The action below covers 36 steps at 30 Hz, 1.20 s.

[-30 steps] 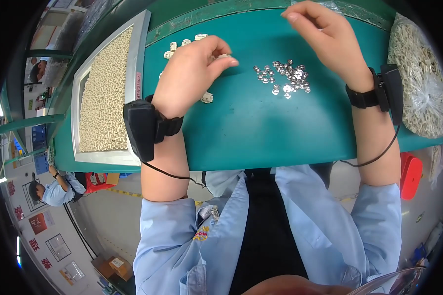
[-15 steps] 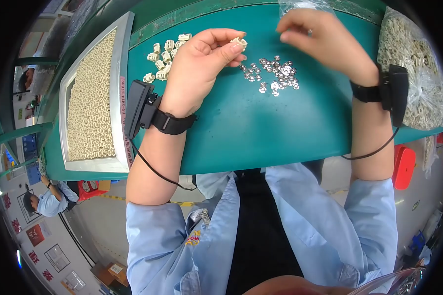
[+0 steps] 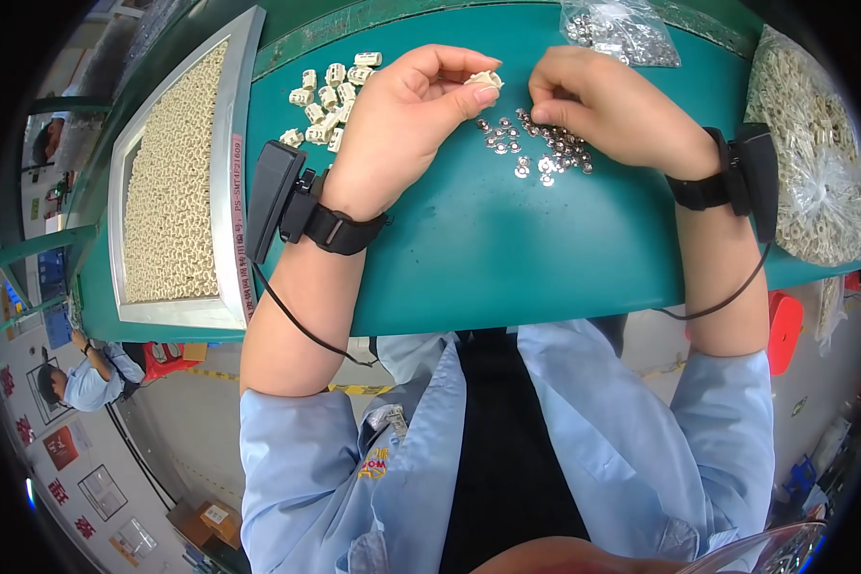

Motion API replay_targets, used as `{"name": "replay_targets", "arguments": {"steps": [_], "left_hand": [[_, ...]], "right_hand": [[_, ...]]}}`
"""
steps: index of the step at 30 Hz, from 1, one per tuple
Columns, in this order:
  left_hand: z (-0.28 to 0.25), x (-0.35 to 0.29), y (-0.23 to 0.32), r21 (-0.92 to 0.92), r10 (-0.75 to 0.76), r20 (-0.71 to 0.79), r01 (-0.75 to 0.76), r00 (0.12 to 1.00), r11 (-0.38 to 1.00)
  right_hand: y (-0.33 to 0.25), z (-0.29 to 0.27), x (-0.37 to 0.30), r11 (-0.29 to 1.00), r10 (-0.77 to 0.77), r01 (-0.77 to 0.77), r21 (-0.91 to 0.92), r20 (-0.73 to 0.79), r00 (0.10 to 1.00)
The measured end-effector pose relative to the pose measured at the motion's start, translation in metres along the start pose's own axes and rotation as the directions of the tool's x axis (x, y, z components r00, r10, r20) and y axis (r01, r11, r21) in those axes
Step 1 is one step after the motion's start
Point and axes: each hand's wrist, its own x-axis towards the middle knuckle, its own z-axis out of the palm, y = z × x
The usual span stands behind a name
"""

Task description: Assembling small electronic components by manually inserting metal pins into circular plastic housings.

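Observation:
My left hand (image 3: 407, 120) pinches a small cream plastic part (image 3: 486, 80) between thumb and fingertips. To its right, my right hand (image 3: 607, 105) is bent down with thumb and fingers together at the upper edge of a loose pile of small shiny metal pieces (image 3: 566, 151). Whatever lies between those fingertips is hidden. A few metal pieces (image 3: 500, 136) are scattered left of the pile, below the held part. Several cream plastic parts (image 3: 330, 98), like the one I hold, lie in a heap left of my left hand.
On the left stands a metal-framed tray (image 3: 243, 191) full of small cream pieces. A clear bag of metal pieces (image 3: 622, 33) sits at the back of the green table (image 3: 526, 253). Toward the right edge lies a large clear bag of cream parts (image 3: 808, 153). A red stool (image 3: 784, 330) stands below.
My right hand has come down and left to the metal pile, its fingers closing. The left hand keeps hold of the cream plastic part. The whole view has shifted slightly.

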Motion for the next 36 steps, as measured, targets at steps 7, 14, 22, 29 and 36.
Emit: {"name": "replay_targets", "arguments": {"steps": [7,14,22,29,36], "left_hand": [[0.0,0.0,-0.001,-0.029,-0.019,0.012,0.019,1.0,0.999],[0.002,-0.001,-0.001,-0.025,-0.026,0.037,0.026,0.999,0.999],[0.005,-0.002,0.002,0.004,-0.038,0.112,0.037,0.993,0.999],[0.006,-0.003,0.001,-0.001,-0.018,0.109,0.018,0.994,1.0],[0.007,-0.003,0.0,0.012,-0.007,0.105,0.006,0.994,1.0]], "right_hand": [[0.011,-0.002,-0.001,0.919,0.02,0.001,0.394,-0.05,0.999],[0.003,-0.003,-0.004,0.829,0.041,-0.036,0.558,0.005,0.999],[-0.007,-0.012,-0.006,0.657,0.12,-0.079,0.749,-0.001,0.993],[-0.008,-0.016,-0.005,0.742,0.183,-0.216,0.635,0.118,0.976],[-0.006,-0.011,-0.005,0.682,0.141,-0.115,0.722,0.024,0.99]]}}
